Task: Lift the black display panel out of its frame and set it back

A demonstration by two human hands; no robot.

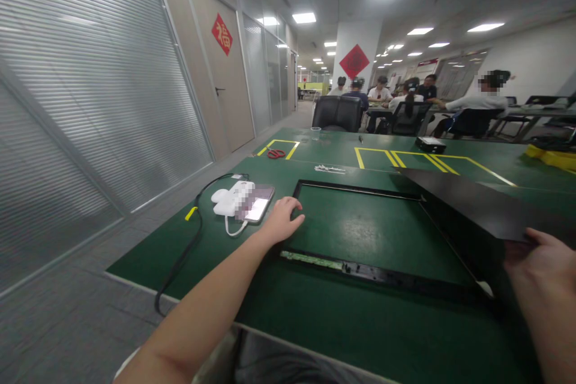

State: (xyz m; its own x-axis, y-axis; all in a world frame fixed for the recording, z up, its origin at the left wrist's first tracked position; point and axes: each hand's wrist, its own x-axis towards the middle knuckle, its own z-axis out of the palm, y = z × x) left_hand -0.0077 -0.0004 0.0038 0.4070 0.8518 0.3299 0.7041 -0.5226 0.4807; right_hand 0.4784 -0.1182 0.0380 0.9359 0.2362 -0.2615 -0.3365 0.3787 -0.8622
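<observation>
My left hand (284,220) lies over the left side of a black rectangular frame (360,189), its fingers curled round that side and the thumb pointing inward. The hand hides part of that side. Along the frame's near side runs a narrow green circuit board (310,260). At the right, my right hand (535,267) grips the near edge of a thin dark flat panel (472,201). This panel is tilted and raised over the frame's right side. Some of the right fingers are hidden beneath it. A small whitish piece (485,289) sits at the frame's near right corner.
Left of the frame lie a phone (258,207), a white device (231,197) with a cable and a black cord (189,246). Farther back are red-handled scissors (276,154), a clear cup (315,132) and a black box (431,144). Several people sit beyond the green table (180,264).
</observation>
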